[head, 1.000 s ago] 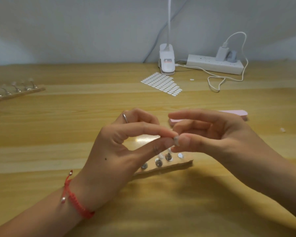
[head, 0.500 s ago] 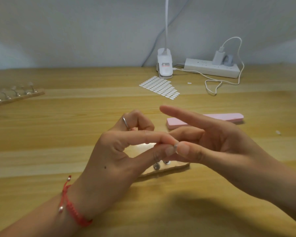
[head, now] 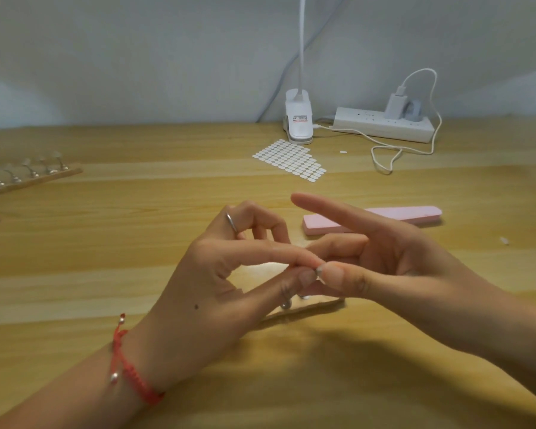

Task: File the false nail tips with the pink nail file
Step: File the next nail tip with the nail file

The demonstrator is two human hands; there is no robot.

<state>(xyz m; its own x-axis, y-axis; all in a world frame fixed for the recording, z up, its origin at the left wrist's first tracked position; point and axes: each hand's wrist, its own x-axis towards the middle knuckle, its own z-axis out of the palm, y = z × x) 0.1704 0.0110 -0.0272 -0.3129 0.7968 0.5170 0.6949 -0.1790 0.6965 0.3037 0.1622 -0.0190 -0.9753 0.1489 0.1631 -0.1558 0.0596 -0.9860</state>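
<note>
Head view: left hand (head: 226, 274) and right hand (head: 393, 261) meet fingertip to fingertip above the table (head: 136, 243), both pinching one small pale nail tip (head: 319, 269), mostly hidden by the pads. Left pinches with thumb and index, other fingers curled, ring (head: 231, 222) on one of them, red bracelet (head: 127, 370) on the wrist. Right pinches with the thumb against a bent finger, index stuck out straight and off the tip. Pink nail file (head: 421, 213) lies flat on the table just behind the right hand, untouched, right index crossing in front of it. Wooden stand (head: 316, 306) with metal pegs sits directly under the hands, mostly covered. Second peg stand (head: 31, 176) far left. Sheet of white adhesive tabs (head: 291, 159) further back at centre, lamp clip base (head: 298, 123) and power strip (head: 384, 126) with a charger (head: 395, 105) at the back edge.
</note>
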